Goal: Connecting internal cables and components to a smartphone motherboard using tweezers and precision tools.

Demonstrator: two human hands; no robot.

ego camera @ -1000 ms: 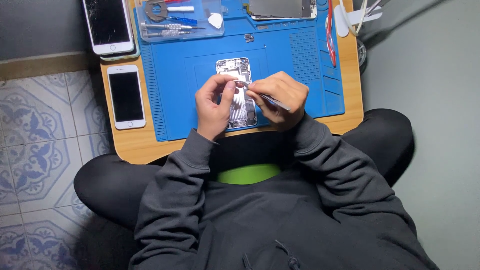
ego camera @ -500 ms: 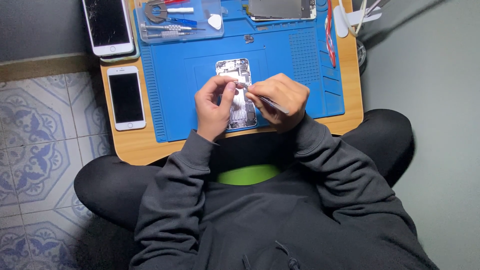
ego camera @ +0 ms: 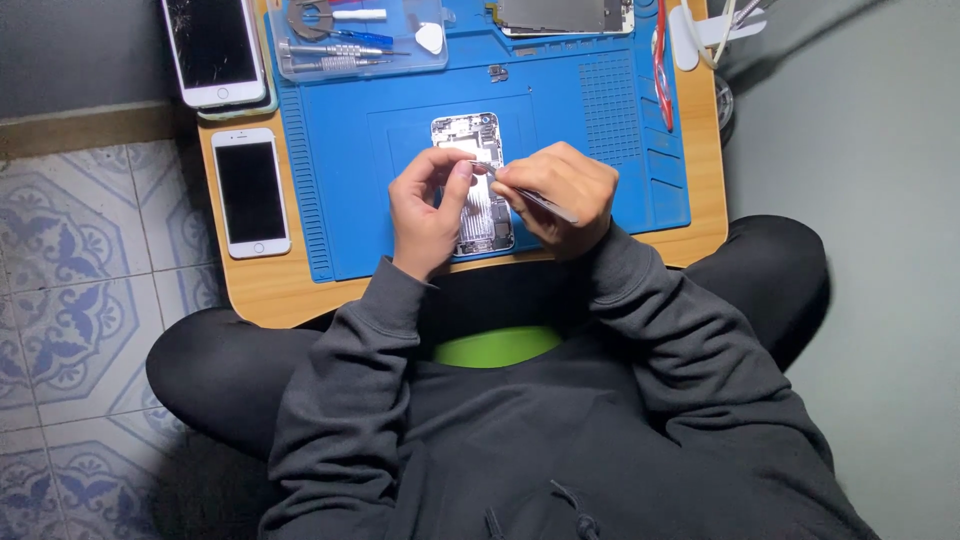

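- Patterned floor tiles lie to one side of a low wooden table, which sits over the lap of a cross-legged person in a dark hooded top.
- Covering most of the table is a blue work mat, with a clear tool tray at its far left corner and a detached screen panel at its far edge.
- Two white phones lie along the table's left edge: a cracked one at the far corner, an intact one nearer.
- At the mat's near middle lies the opened phone body, its insides facing up.
- Left hand rests on the body, fingers narrowly pinched over its upper part.
- Right hand is closed around thin metal tweezers, tips meeting the left fingertips.
- Judging by this, a slip could drop a tiny part into the body or scratch its insides.
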